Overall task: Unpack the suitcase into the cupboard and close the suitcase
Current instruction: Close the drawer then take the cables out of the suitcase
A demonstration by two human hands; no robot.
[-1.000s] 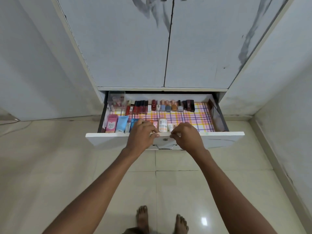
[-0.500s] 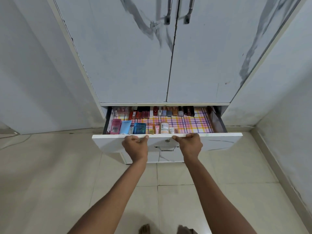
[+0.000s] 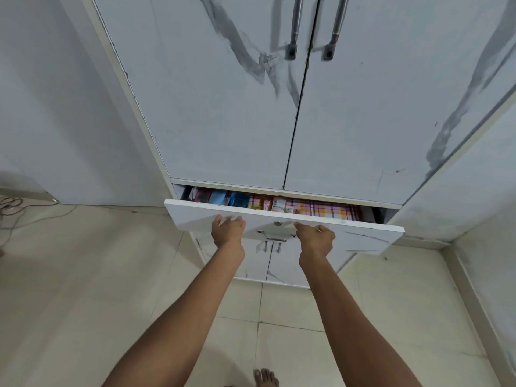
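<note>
Tiled floor (image 3: 69, 289), both hands flat on drawer front (image 3: 363, 236)

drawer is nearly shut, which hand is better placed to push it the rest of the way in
Probably the right hand: it presses the drawer front just beside the central handle, so its push should run straighter. The left hand lies farther off centre.

Soft, even indoor light fills the scene, fairly bright and with no hard glare. The cupboard doors (image 3: 229, 107) show faint shadows beside their metal handles (image 3: 293, 29), and a dim shadow pools on the floor tiles (image 3: 69, 289) near the bottom edge. Wide-angle distortion bends straight lines outward at the left and right, and the left hand (image 3: 227, 230) is slightly motion-blurred.
</note>
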